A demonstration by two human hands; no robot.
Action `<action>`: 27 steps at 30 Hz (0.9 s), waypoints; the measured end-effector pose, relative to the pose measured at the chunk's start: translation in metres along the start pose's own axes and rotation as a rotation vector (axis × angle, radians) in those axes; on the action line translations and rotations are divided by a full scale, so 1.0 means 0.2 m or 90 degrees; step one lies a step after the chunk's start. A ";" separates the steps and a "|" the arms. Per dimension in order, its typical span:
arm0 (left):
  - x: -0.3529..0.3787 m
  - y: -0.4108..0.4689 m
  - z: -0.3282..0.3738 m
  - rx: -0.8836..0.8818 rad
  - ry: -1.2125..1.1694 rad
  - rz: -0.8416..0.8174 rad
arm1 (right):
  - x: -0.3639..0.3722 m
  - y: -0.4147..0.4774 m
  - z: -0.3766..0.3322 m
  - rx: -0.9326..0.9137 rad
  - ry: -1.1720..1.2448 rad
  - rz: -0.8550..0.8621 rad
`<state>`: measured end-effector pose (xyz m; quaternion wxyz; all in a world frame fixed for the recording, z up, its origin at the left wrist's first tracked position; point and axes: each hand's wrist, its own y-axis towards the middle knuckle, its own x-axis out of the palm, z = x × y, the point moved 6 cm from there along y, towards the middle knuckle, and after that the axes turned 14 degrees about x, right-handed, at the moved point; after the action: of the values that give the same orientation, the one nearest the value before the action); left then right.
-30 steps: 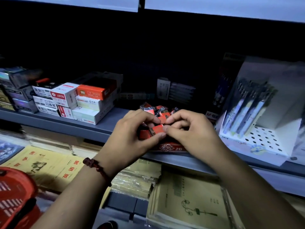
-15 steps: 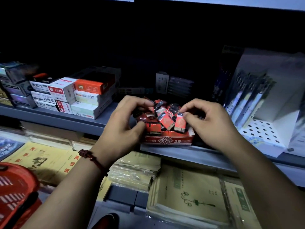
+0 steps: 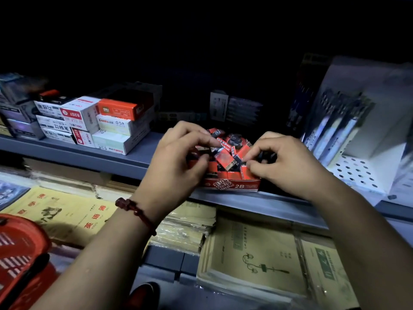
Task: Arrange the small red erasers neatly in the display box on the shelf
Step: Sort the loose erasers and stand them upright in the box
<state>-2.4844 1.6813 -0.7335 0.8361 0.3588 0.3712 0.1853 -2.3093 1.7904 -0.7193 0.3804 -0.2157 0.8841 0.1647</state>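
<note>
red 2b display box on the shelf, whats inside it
The red cardboard display box holds small red erasers: a jumbled heap on top, a few upright along the front. The left hand and right hand cover both ends; lower layers are hidden.

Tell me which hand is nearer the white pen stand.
Right. The right hand is at the right end of the eraser box, just left of the pen stand; the left hand is at the box's left end, farther off.

Both forearms reach forward side by side; the left grip (image 3: 176, 162) and right grip (image 3: 288, 166) each pinch erasers (image 3: 225, 158) between thumb and forefinger.
</note>
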 end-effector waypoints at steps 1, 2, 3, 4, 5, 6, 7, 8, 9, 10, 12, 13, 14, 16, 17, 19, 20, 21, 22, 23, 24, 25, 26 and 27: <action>0.02 0.01 0.01 0.003 0.025 -0.017 | 0.00 0.00 0.00 0.003 -0.006 0.002; 0.03 0.02 0.01 -0.002 0.060 -0.036 | 0.01 0.00 0.01 0.009 -0.011 0.003; 0.05 0.02 0.01 -0.015 0.097 -0.053 | 0.01 0.01 0.01 0.015 -0.017 0.003; 0.06 0.03 0.01 -0.031 0.127 -0.064 | 0.02 0.00 0.00 0.019 -0.023 -0.001; 0.06 0.04 0.01 -0.045 0.148 -0.069 | 0.02 0.00 0.00 0.023 -0.028 -0.005; 0.07 0.04 0.01 -0.051 0.163 -0.069 | 0.03 0.00 0.00 0.026 -0.032 -0.009; 0.07 0.05 0.01 -0.050 0.177 -0.069 | 0.03 0.00 0.00 0.028 -0.036 -0.010; 0.07 0.05 0.02 -0.046 0.190 -0.070 | 0.02 0.00 0.00 0.027 -0.039 -0.008; 0.07 0.05 0.02 -0.045 0.199 -0.070 | 0.02 0.00 0.00 0.025 -0.039 -0.005; 0.07 0.05 0.01 -0.048 0.197 -0.067 | 0.02 0.00 0.00 0.022 -0.032 -0.002; 0.07 0.05 0.01 -0.067 0.152 -0.053 | 0.02 0.00 0.02 0.019 -0.012 0.005; 0.07 0.05 0.01 -0.080 0.119 -0.041 | 0.02 0.00 0.02 0.019 -0.004 0.006; 0.07 0.05 0.02 -0.090 0.092 -0.024 | 0.03 0.00 0.02 0.018 0.001 0.005; 0.07 0.05 0.03 -0.092 0.059 0.006 | 0.05 0.00 0.01 0.011 0.017 0.004; 0.07 0.05 0.03 -0.091 0.049 0.015 | 0.06 0.00 0.01 0.007 0.024 0.004; 0.07 0.06 0.02 -0.088 0.023 0.022 | 0.08 -0.01 -0.01 0.000 0.020 -0.003; 0.08 0.05 0.02 -0.086 0.002 0.023 | 0.09 -0.02 -0.02 -0.005 0.011 -0.007; 0.08 0.05 0.02 -0.083 -0.021 0.024 | 0.09 -0.02 -0.03 -0.009 0.004 -0.007; 0.08 0.05 0.02 -0.081 -0.042 0.026 | 0.09 -0.02 -0.03 -0.010 0.002 -0.005; 0.09 0.04 0.02 -0.079 -0.057 0.030 | 0.09 -0.02 -0.03 -0.010 0.005 -0.002; 0.09 0.03 0.02 -0.078 -0.068 0.035 | 0.09 -0.02 -0.02 -0.011 0.005 0.000; 0.09 0.03 0.01 -0.080 -0.077 0.041 | 0.09 -0.02 -0.02 -0.015 -0.001 0.003; 0.09 0.02 0.01 -0.083 -0.088 0.047 | 0.10 -0.02 -0.03 -0.018 -0.012 0.010; 0.09 0.02 0.00 -0.085 -0.096 0.051 | 0.10 -0.02 -0.03 -0.021 -0.017 0.017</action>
<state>-2.4725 1.6938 -0.7383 0.8757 0.3298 0.2791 0.2157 -2.3226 1.7793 -0.7306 0.3867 -0.2080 0.8788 0.1868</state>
